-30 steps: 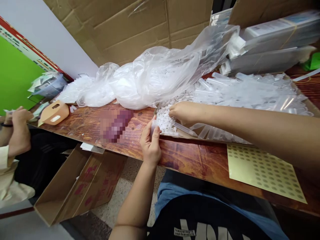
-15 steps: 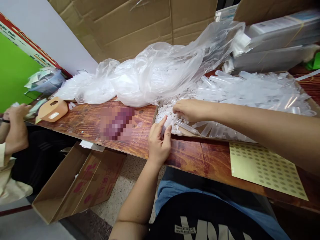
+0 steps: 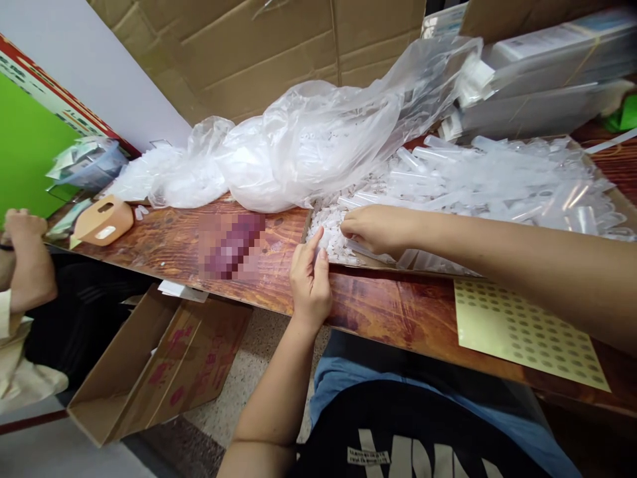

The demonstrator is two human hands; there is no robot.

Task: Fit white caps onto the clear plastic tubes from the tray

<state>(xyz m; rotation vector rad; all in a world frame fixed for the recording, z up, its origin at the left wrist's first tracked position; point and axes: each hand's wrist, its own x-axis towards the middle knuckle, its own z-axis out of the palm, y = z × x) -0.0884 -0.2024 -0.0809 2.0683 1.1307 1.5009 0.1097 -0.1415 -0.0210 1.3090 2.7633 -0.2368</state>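
Observation:
My left hand [image 3: 309,285] rests at the near left corner of a shallow cardboard tray [image 3: 304,229]. Its thumb and forefinger are stretched out and apart; the other fingers are partly hidden, and I see nothing held. Inside the tray's left end is a heap of small white plastic pieces [image 3: 328,222]. My right hand [image 3: 371,229] reaches in over this heap with curled fingers pressed together, their tips hidden from me. Clear plastic tubes [image 3: 448,176] fill the rest of the tray, some of them lying beside and beneath my right forearm.
Behind the tray lies a large clear plastic bag [image 3: 298,153] of white parts. A yellow sticker sheet [image 3: 482,318] lies near the front edge. An orange container [image 3: 104,222] and a blurred purple object [image 3: 233,249] are leftward. Another person's hand [image 3: 24,226] is at far left, above an open carton [image 3: 164,372].
My right hand has shifted slightly down and stays in the white pieces. My left hand has moved a little left, and the pale thing near its thumb no longer shows.

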